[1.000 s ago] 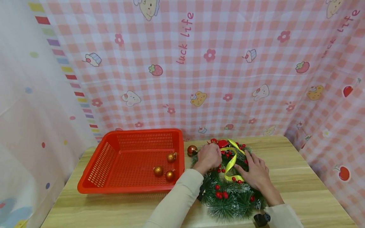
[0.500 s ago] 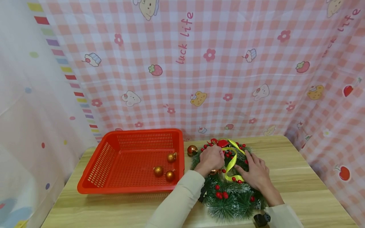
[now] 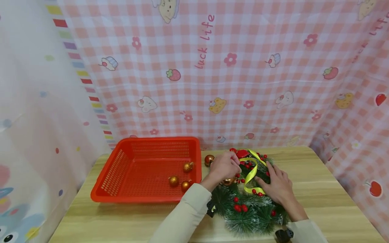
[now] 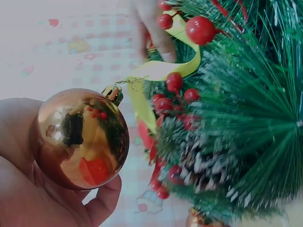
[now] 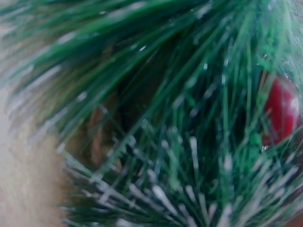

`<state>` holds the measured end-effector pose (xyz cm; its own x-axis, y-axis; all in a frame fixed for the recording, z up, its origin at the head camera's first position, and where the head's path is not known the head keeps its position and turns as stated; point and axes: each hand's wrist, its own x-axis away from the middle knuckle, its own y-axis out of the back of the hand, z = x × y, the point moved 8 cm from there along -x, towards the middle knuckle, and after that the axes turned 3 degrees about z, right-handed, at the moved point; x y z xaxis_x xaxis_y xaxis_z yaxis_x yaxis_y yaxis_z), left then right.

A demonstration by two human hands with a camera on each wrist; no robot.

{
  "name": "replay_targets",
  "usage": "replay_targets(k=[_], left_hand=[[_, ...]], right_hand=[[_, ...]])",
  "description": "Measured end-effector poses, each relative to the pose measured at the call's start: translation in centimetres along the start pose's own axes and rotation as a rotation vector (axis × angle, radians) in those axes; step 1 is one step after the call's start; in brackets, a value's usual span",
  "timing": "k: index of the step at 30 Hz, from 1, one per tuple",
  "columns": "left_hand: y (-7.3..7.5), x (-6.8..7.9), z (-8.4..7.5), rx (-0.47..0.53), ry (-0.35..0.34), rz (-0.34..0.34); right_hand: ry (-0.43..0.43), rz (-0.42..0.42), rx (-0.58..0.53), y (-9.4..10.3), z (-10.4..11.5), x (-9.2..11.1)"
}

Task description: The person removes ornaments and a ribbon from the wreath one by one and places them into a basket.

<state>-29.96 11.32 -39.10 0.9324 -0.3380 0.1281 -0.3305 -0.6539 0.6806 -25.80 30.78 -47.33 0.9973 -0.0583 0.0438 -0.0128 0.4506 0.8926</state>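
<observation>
In the head view, your left hand (image 3: 224,166) holds a shiny ball (image 3: 228,182) by the wreath (image 3: 252,212); your right hand (image 3: 278,185) rests there, fingers extended. You seem to be placing this ball. A red basket (image 3: 146,198) stands on the wooden surface (image 3: 316,202), checked cloth (image 3: 188,87) behind.

In the left wrist view, the wire (image 4: 135,83) points toward the ribbon (image 4: 156,71); next move probably calls for pinching it.

The right wrist view shows only blurred needles (image 5: 184,104) and a berry (image 5: 281,109).
</observation>
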Motion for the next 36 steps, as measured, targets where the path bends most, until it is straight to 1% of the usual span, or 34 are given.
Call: replay_targets(k=[5,9,12,14,16,22,26,29,33,36], left_hand=[[2.0,1.2,0.7,0.094,-0.042,-0.024],[3.4,2.2,1.3,0.165,-0.094,-0.028],[4.6,3.0,1.8,0.2,-0.131,-0.044],[5.5,3.6,2.3,0.226,-0.146,-0.056],[6.4,4.1,2.9,0.247,-0.145,-0.074],[9.4,5.2,5.2,0.275,-0.107,-0.137],[10.9,5.8,7.3,0.291,-0.072,-0.171],[12.1,6.2,8.9,0.287,-0.042,-0.219],[13.3,6.8,11.0,0.289,-0.006,-0.27],[13.9,7.1,12.4,0.296,0.025,-0.292]], right_hand=[[0.009,0.004,0.003,0.0,0.0,0.0],[0.016,0.004,0.01,0.0,0.0,0.1],[0.02,0.005,0.017,0.1,0.0,0.0],[0.021,0.01,0.021,0.1,0.0,0.0],[0.022,0.013,0.022,0.1,0.1,0.0],[0.013,0.027,0.029,-0.1,0.1,-0.2],[0.01,0.033,0.03,-0.1,0.0,-0.2],[0.008,0.039,0.025,-0.1,0.1,-0.1],[0.004,0.047,0.025,-0.1,0.2,-0.2],[0.004,0.047,0.022,-0.1,0.2,-0.2]])
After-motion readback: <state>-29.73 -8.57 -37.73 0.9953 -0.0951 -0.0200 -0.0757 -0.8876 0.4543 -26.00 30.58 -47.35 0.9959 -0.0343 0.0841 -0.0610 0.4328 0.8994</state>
